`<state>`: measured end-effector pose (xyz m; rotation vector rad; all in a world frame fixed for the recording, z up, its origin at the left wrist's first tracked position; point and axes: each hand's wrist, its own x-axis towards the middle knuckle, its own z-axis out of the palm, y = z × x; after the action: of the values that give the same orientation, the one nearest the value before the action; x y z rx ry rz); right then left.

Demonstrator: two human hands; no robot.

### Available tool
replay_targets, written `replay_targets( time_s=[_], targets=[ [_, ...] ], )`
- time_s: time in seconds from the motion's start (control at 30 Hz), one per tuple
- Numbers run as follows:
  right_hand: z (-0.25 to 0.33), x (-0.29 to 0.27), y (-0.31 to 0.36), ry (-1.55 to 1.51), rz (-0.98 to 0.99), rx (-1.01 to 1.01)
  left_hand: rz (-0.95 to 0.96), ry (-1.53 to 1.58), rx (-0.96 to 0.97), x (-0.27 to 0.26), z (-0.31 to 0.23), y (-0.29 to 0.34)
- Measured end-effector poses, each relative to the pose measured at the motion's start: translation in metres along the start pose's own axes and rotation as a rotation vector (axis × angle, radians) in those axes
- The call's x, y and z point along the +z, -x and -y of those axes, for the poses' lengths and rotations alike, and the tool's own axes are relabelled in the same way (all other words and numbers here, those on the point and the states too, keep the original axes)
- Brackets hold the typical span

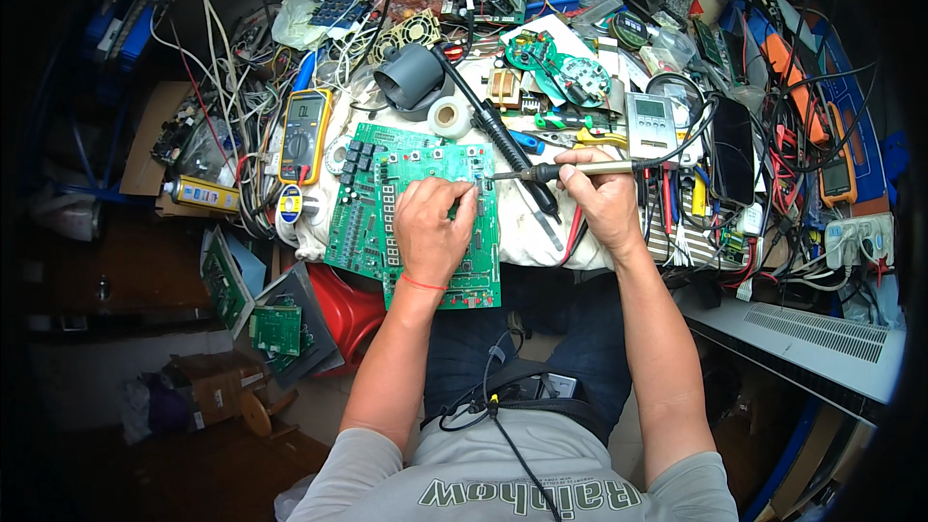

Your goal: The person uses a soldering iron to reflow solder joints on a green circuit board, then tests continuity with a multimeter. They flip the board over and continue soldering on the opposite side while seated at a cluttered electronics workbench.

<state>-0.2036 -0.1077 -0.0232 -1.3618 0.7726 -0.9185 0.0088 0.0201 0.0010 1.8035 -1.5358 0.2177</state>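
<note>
Soldering iron (611,167) fills your gripping right hand (601,198), cloth (517,240) giving room leftward; your left hand (430,222), hold unclear, tops a circuit board (483,275) overhanging the cloth's edge.

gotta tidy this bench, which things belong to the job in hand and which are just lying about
Likely in use:
soldering iron, held in the right hand
green circuit board with the digit display, under the left hand

Apparently just lying about:
yellow multimeter
grey tube
white roll
green-handled tool
orange meter
</note>
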Motion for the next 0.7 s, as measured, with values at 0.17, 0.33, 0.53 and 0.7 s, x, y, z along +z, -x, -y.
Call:
replay_targets(
  time_s=[0.17,0.33,0.53,0.7],
  targets=[
    [-0.0001,0.0002,0.0,0.003,-0.002,0.0,0.001,-0.003,0.003,0.0003,-0.0002,0.0005],
    [0.0001,0.0008,0.0004,-0.015,-0.009,0.009,0.011,-0.006,-0.001,0.0002,0.0001,0.0012],
    [-0.0007,0.0,0.0003,-0.005,0.001,-0.001,0.008,-0.019,-0.002,0.001,-0.0007,0.0007],
    [-0.0005,-0.0005,-0.0001,-0.006,-0.011,-0.004,-0.016,0.091,-0.013,-0.0023,0.0003,-0.0017]
  ],
)
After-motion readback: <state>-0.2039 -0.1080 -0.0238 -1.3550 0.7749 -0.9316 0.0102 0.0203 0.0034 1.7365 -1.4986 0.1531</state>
